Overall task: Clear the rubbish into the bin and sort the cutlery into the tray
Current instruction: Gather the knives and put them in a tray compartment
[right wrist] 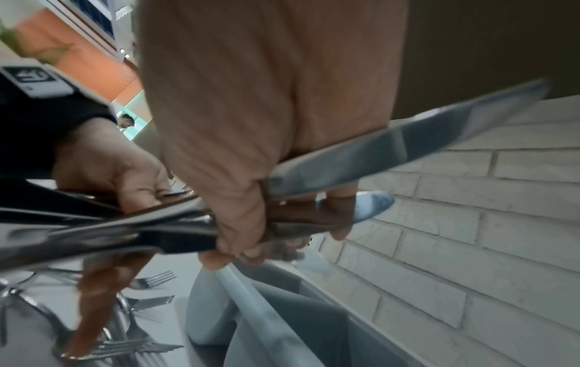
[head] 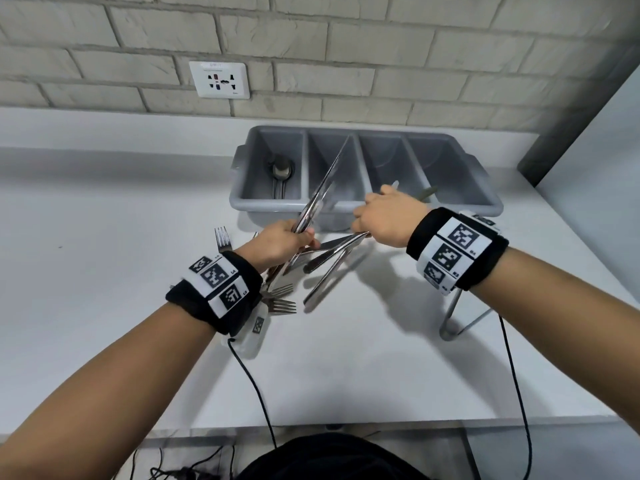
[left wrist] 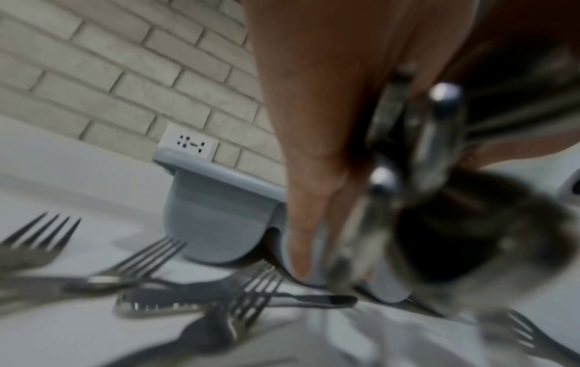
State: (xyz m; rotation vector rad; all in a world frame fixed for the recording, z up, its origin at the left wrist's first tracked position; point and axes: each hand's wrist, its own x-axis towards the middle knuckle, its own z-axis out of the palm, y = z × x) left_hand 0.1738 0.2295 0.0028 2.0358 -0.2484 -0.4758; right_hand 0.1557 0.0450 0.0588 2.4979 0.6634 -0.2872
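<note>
A grey four-compartment cutlery tray (head: pixel 273 205) stands at the back of the white counter, with spoons (head: pixel 281 169) in its leftmost compartment. My left hand (head: pixel 301 237) grips a bundle of knives (head: pixel 323 188) whose blades slant up over the tray's second compartment. To its right, my right hand (head: pixel 367 216) grips several more knives (head: pixel 332 268); their handles hang down-left and their blades (right wrist: pixel 439 139) point over the tray. Loose forks (head: pixel 282 299) lie on the counter under my left wrist. The left wrist view is blurred, showing my left hand (left wrist: pixel 313 161), forks (left wrist: pixel 141 258) and the tray (left wrist: pixel 213 223).
A brick wall with a white socket (head: pixel 219 80) runs behind the counter. A bent metal rod stand (head: pixel 457 317) sits at the right under my right wrist. Cables hang from both wrists over the counter's front edge. No bin or rubbish is in view.
</note>
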